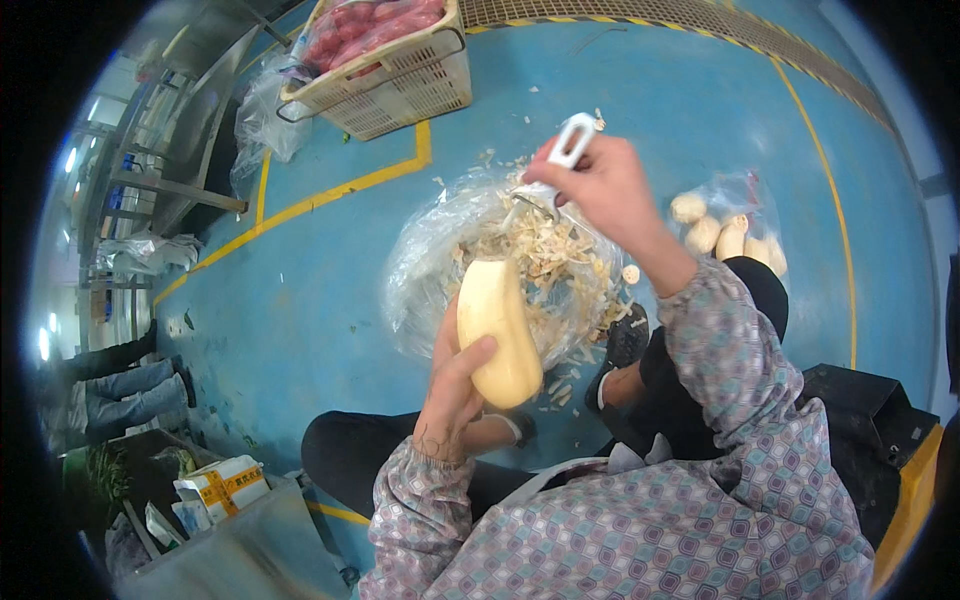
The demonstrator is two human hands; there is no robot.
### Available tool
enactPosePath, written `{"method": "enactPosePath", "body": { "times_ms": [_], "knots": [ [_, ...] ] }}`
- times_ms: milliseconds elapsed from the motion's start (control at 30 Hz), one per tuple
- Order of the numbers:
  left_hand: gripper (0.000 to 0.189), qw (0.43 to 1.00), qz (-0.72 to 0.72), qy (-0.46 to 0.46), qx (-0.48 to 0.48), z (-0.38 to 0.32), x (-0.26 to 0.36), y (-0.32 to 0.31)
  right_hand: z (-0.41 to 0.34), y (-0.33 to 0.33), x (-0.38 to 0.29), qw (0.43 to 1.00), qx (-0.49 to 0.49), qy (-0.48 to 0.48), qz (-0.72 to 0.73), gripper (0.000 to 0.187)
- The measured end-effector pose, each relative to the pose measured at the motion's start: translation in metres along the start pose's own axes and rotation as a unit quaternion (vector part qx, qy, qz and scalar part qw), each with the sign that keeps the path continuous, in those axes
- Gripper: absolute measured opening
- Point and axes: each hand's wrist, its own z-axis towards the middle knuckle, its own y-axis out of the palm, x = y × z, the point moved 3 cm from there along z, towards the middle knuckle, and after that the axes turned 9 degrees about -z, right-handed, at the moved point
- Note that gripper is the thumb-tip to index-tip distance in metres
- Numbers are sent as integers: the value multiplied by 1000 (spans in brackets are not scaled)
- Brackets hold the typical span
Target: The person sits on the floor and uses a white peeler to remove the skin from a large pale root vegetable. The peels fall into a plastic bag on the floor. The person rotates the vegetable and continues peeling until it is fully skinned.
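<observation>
My left hand [454,375] grips a pale, peeled root vegetable [499,337], likely a lotus root segment, its cut end pointing up and away from me. My right hand [600,180] holds a white-handled peeler [572,146] above and to the right of the vegetable, apart from it. Beneath both hands, a clear plastic bag [420,277] lies spread on the floor with a heap of peelings [551,251] in it. Some peelings have spilled around its edge. To the right, several pale peeled pieces [703,234] rest in another clear plastic bag [739,191].
A cream plastic crate [405,90] with red-bagged goods stands at the top. Metal racks [180,191] line the left side. At lower left are a metal container [232,547] and a white box [225,484]; a person's legs in jeans [135,394] show nearby. A black box [862,405] is at right.
</observation>
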Motion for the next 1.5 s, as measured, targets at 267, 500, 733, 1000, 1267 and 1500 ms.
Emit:
{"method": "enactPosePath", "body": {
  "times_ms": [267, 500, 733, 1000, 1267, 1500],
  "knots": [
    [85, 997, -74, -29, -10, 4, -4, -3, -33, 35, -4, 974, -145, -40, 167, 15],
    [87, 998, -59, -23, 17, -2, -10, -8, -10, 27, 0, 976, -146, 8, 163, 13],
    [78, 995, -79, -24, 58, -1, -5, -18, -5, 6, 9, 993, -86, -50, 62, 14],
    [69, 999, -19, -5, 34, 1, -7, 4, -35, 45, -11, 969, -201, -38, 136, 16],
    [65, 997, -22, -24, 64, 0, -2, -4, -6, 5, -3, 994, -84, 5, 72, 15],
    [69, 998, 28, -18, 46, 6, 0, 6, -36, 47, 1, 960, -180, -28, 211, 15]
  ]
}}
